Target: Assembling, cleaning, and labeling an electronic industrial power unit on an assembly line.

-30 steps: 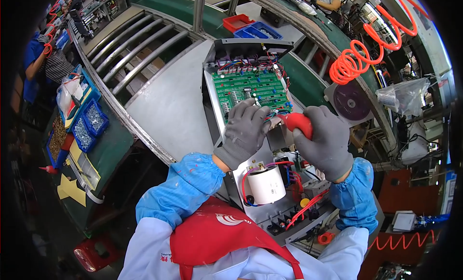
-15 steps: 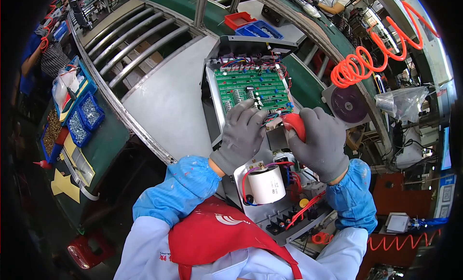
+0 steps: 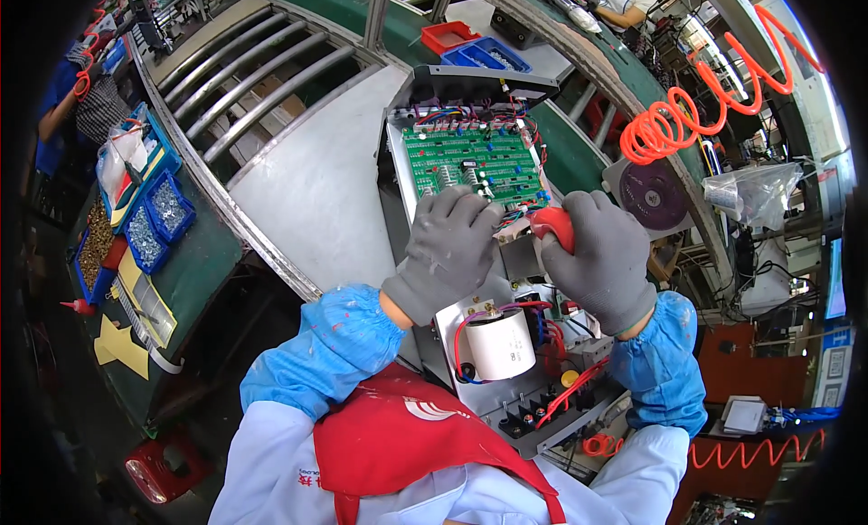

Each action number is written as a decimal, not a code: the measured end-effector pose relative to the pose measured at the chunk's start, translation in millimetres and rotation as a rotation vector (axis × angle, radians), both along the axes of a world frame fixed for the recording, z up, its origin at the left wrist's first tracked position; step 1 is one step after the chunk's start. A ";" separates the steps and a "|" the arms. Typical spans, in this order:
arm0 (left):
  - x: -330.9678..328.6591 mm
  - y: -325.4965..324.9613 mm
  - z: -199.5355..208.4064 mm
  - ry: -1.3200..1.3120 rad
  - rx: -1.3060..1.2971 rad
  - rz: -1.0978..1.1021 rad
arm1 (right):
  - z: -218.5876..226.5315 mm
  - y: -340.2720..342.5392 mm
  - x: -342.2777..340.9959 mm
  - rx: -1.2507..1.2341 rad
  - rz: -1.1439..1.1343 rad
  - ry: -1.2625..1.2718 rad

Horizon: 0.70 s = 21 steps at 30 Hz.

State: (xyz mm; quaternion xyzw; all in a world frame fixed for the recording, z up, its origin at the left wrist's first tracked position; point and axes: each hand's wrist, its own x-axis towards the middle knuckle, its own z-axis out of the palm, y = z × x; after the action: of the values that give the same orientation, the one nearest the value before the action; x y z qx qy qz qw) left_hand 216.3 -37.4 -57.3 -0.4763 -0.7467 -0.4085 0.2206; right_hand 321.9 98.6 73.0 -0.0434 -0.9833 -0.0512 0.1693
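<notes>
The right hand (image 3: 604,264) wraps tightly round a red handle (image 3: 553,225); the left hand (image 3: 445,255) arches palm-down at the green circuit board (image 3: 472,152), its grip unclear.

Roller conveyor (image 3: 271,77), one section: parallel metal bars, set in a worn frame, upper left. Worktop (image 3: 312,154), one: pale grey, smooth, adjoining the rollers. Bench (image 3: 203,276), one: green-topped, left side. Second bench (image 3: 624,68), one: green-topped, metal-edged, running diagonally at upper right. Post (image 3: 377,18), one: grey metal, upright, top centre. Stool-like object (image 3: 149,478), one: red, lower left, standing in shadow. Panel (image 3: 821,104), one: pale, brightly lit, far right
</notes>
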 end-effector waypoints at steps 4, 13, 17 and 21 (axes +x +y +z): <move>5.7 -10.6 -13.4 -0.112 -0.079 0.043 | 1.9 1.3 -3.5 -0.031 0.013 0.000; 3.8 -5.6 -23.7 -0.273 0.129 0.057 | -3.7 -3.4 0.7 0.104 0.043 0.039; 2.0 -8.7 -20.7 -0.652 0.151 -0.032 | -1.6 3.1 10.3 -0.003 -0.010 0.054; -2.7 -13.7 -15.3 -0.917 0.115 -0.140 | -0.6 8.6 26.2 -0.239 -0.028 0.105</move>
State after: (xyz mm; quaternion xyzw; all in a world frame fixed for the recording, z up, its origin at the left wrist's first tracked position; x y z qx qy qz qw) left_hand 213.6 -51.1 -72.6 -0.2830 -0.7095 -0.6313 -0.1342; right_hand 348.1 107.2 72.4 -0.0796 -0.9714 0.0665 0.2137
